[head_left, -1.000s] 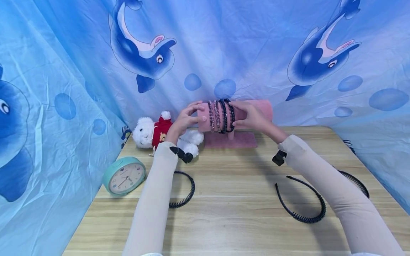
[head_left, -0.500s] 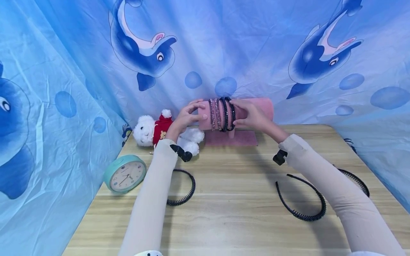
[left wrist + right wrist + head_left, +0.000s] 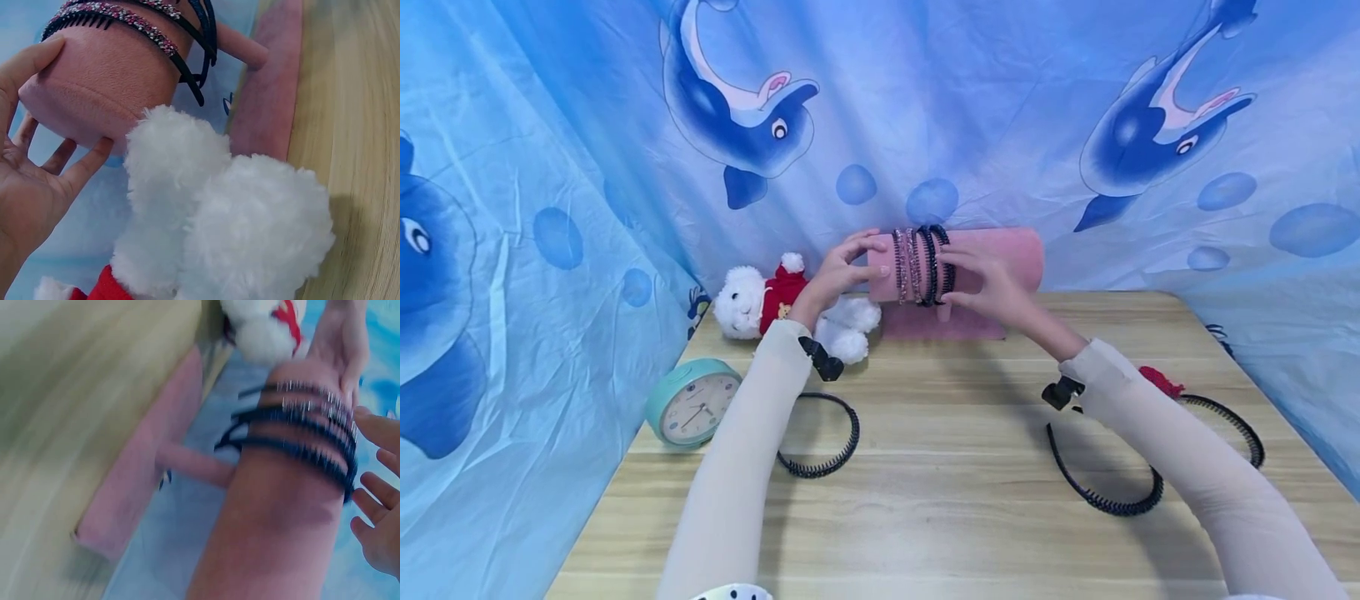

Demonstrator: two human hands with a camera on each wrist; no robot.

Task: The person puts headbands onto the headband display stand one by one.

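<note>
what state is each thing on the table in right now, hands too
Pink stand: upright
Pink headbands: two, fitted over the stand
Dark headbands: two, fitted beside them
Teddy: lying down
Clock: standing
Loose headbands: lying on the table
Left hand: touching the stand
Right hand: by the dark headbands, contact unclear

A white plush toy (image 3: pixel 778 302) in a red top lies left of centre in the head view, its head toward the left. Below it, at the lower left, a green clock (image 3: pixel 691 407) sits on the wooden table (image 3: pixel 925 467). A blue curtain (image 3: pixel 880 100) printed with dolphins (image 3: pixel 745 121) fills the upper frame.
</note>
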